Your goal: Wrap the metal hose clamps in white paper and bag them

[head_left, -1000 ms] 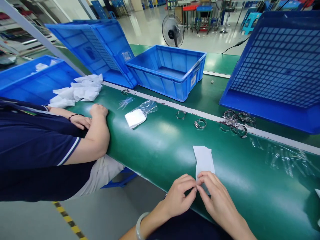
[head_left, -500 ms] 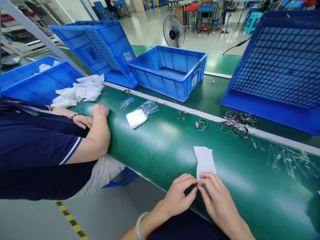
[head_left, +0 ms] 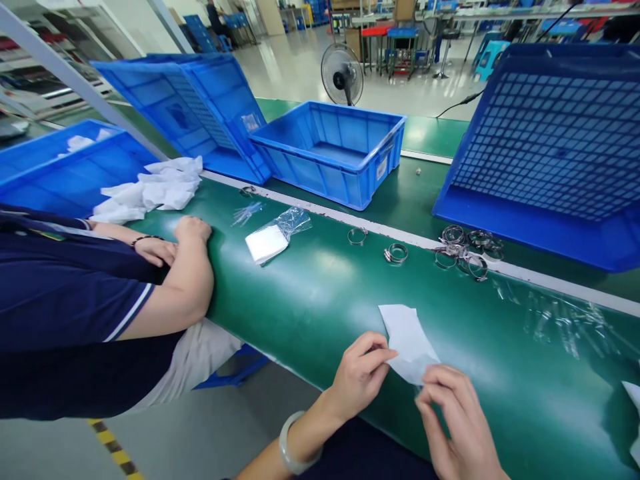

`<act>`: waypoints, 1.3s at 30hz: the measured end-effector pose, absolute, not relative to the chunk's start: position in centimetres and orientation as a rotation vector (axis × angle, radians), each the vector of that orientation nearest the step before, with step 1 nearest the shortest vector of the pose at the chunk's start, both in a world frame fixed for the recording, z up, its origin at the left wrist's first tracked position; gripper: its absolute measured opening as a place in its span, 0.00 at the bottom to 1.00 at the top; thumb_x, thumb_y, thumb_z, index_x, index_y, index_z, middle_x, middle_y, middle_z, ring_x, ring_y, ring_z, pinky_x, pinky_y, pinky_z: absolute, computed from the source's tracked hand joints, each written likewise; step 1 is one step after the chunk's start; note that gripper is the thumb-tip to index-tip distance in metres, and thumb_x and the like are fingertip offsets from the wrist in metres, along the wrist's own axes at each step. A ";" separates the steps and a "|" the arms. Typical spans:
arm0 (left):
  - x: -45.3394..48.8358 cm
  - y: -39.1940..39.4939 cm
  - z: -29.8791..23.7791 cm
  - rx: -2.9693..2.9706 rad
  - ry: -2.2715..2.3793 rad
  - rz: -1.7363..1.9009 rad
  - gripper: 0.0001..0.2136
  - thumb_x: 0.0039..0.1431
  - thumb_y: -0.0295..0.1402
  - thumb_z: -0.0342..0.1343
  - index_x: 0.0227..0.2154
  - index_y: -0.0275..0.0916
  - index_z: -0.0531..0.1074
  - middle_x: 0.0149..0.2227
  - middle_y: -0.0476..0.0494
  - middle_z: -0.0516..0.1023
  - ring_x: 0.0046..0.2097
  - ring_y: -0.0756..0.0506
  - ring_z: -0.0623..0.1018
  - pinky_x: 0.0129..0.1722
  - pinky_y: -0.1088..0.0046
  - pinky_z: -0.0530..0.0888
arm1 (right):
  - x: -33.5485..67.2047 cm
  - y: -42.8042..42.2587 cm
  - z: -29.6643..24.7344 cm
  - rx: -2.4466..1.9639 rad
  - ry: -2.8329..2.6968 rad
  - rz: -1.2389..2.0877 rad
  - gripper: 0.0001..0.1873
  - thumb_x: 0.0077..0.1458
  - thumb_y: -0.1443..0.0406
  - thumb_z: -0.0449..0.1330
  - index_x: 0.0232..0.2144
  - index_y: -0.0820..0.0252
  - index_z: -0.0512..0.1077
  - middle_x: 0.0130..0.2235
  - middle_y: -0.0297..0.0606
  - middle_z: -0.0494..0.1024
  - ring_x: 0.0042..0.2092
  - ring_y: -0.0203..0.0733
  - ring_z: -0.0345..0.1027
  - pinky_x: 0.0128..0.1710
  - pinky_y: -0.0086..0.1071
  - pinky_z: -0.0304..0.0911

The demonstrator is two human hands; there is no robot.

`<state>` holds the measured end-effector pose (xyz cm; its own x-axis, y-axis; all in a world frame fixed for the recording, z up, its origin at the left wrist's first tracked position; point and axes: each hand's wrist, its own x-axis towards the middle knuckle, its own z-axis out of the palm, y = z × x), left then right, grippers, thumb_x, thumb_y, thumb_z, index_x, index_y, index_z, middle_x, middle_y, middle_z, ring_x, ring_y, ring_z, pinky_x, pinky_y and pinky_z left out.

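Observation:
A small flat white pouch lies tilted near the belt's front edge, its lower end lifted between my hands. My left hand pinches its left edge between thumb and fingertips. At the lower right corner, the fingers of my right hand are bent together on the pouch, slightly blurred. A faint clear strip, perhaps film, shows by the right fingertips. Beyond the hands, a steel hose clamp and a thinner hose clamp rest on the green belt.
More hose clamps are heaped at the right by a tilted blue crate. Clear plastic tubes lie nearer. A blue bin stands behind. At left a co-worker's arms rest by white pouches and a white stack.
My hands have moved apart, the right one going right and slightly down. The pouch's lower end is now spread between them. The whole view has shifted a little.

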<state>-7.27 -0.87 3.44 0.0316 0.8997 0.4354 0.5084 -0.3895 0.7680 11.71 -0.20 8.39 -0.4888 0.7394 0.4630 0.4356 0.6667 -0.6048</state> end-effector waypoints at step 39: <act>-6.0 0.0 5.7 1.745 1.206 1.402 0.09 0.56 0.18 0.55 0.35 0.38 0.72 0.34 0.44 0.79 0.38 0.48 0.79 0.38 0.74 0.77 | 20.7 1.6 2.9 -1.188 -2.239 0.599 0.35 0.51 0.56 0.64 0.59 0.55 0.60 0.58 0.48 0.66 0.59 0.50 0.60 0.55 0.44 0.63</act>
<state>-5.99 0.04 5.69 0.0340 0.9050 0.4240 0.2838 -0.4155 0.8642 20.72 1.56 2.88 -0.4725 0.8465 0.2452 0.6112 0.5152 -0.6008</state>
